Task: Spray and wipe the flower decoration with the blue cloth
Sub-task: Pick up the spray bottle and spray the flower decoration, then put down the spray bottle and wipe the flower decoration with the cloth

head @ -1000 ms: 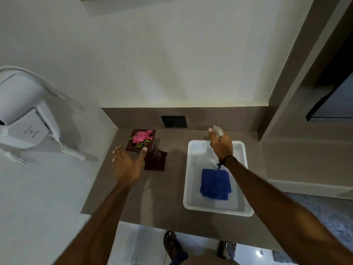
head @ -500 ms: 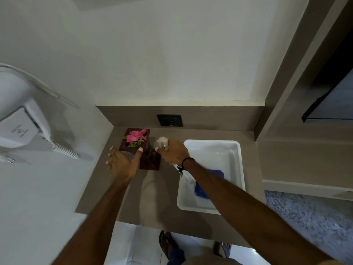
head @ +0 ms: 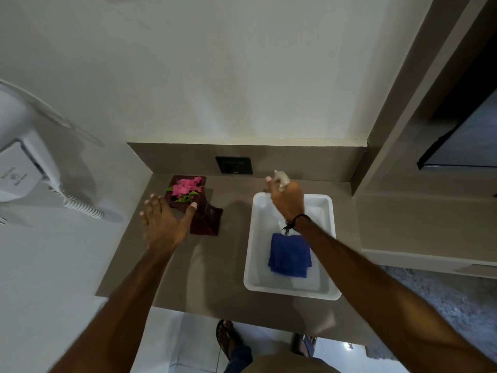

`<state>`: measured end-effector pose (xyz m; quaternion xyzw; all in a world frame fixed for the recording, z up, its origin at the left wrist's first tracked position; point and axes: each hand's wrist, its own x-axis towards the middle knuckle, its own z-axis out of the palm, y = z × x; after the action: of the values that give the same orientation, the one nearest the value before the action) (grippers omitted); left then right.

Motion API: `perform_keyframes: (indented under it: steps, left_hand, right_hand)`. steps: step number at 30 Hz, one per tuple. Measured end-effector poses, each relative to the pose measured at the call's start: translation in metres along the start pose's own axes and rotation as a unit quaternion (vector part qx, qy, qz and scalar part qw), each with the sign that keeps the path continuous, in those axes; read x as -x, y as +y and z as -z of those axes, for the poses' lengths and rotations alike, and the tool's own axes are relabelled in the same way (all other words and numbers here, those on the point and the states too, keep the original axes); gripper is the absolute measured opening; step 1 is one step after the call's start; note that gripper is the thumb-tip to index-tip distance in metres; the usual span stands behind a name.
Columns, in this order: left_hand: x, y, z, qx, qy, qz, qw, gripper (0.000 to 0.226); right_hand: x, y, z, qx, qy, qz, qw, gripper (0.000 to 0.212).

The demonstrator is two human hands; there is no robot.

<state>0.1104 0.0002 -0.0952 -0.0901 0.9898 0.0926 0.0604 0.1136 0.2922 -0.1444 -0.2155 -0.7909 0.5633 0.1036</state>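
Head view: white tray [head: 251, 238] with folded blue cloth [head: 290, 255]; right hand [head: 287, 199] around spray bottle [head: 281, 179], left hand [head: 164, 224] fingers wide.

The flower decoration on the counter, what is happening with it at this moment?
A person stands at the counter. The left hand, fingers spread, is by the flower decoration, thumb at its near edge; whether it touches is unclear. The right hand holds a small white spray bottle over the far end of the white tray, away from the flowers. The blue cloth lies folded in the tray, not yet picked up.
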Motion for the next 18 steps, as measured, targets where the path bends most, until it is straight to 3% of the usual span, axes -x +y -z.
perform_keyframes:
  steps: [3, 12, 18]
  left_hand:
    - [0.001, 0.001, 0.001, -0.023, -0.005, 0.003, 1.000, 0.120]
    - [0.004, 0.002, 0.001, -0.043, -0.011, 0.001, 0.999, 0.116]
    - [0.004, 0.002, 0.002, -0.052, -0.014, 0.004, 0.999, 0.112]
  right_hand:
    - [-0.004, 0.014, 0.023, 0.046, 0.001, 0.021, 0.999, 0.033]
    - [0.014, 0.045, 0.046, 0.022, 0.016, -0.017, 0.999, 0.028]
    - [0.036, 0.064, 0.062, 0.063, -0.028, -0.067, 0.995, 0.064]
